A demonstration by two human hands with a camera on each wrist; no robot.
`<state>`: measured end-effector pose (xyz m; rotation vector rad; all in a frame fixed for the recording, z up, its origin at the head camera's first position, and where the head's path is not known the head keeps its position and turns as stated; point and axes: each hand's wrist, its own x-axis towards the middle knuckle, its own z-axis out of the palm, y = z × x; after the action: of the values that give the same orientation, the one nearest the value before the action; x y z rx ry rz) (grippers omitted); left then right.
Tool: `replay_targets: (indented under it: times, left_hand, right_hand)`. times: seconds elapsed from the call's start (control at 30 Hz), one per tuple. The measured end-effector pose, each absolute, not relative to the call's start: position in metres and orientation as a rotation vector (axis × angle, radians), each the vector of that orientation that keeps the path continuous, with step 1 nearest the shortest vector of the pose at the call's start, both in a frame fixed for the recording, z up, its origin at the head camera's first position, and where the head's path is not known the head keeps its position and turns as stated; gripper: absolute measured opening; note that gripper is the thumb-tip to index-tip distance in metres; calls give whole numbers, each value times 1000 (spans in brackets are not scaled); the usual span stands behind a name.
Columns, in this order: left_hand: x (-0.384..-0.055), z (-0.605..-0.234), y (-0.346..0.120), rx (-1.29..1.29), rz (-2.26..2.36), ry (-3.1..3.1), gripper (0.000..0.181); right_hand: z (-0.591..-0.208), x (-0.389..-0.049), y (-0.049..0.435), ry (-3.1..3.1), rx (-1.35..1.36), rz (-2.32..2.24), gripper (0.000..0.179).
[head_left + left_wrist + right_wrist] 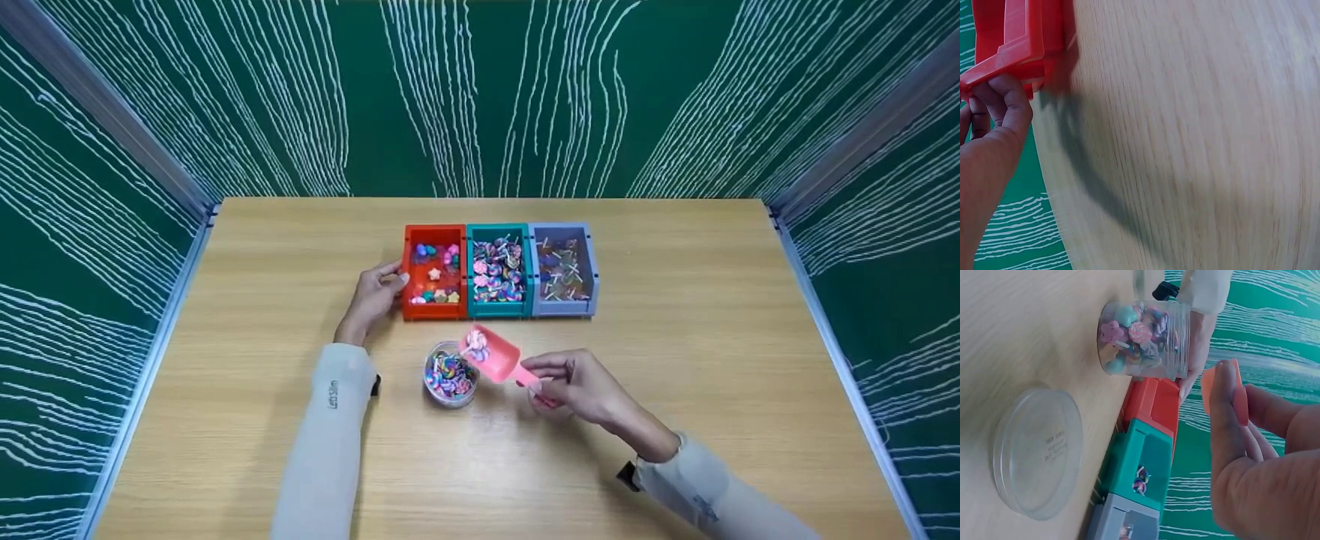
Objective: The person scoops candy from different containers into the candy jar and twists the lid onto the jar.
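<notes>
My right hand [589, 390] pinches the handle of a pink scoop [496, 358] between thumb and fingers. A few swirled lollipop charms [477, 343] lie in the scoop, whose tip overlaps the rim of a clear jar [450, 405] in the head view. Candy-like charms [1140, 333] fill much of that jar, some of them star-shaped. With its fingers curled at the edge, my left hand [375, 296] grips the left side of a red bin [1022, 34]. Inside the red bin are scattered star and other small charms [435, 274].
A teal bin [498, 309] with many lollipop charms and a grey-lilac bin [564, 307] with stick charms adjoin the red one in a row. A clear round lid [1039, 453] lies on the wooden table [675, 300], partly under my right hand.
</notes>
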<state>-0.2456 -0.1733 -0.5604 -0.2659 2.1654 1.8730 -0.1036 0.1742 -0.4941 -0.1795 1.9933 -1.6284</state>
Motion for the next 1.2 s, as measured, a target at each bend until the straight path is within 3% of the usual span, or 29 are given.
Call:
replay_targets:
  times: [0.2,0.57,0.83,1.2]
  left_hand:
    - [-245,-562,-172,-218,1909,2191,47]
    - [-246,-561,-174,-264,1887,2195,48]
    - [-246,-561,-173,-267,1879,2185,48]
    - [-245,-563,-174,-257,1918,2168,48]
  right_hand:
    - [-489,-100,167,2183,-417,-1452,32]
    - [-435,-92,127,2576,-597,-920,26]
    - [-426,-81,107,2792,-772,-637,16]
    - [-433,-92,139,2784,-601,-1014,31]
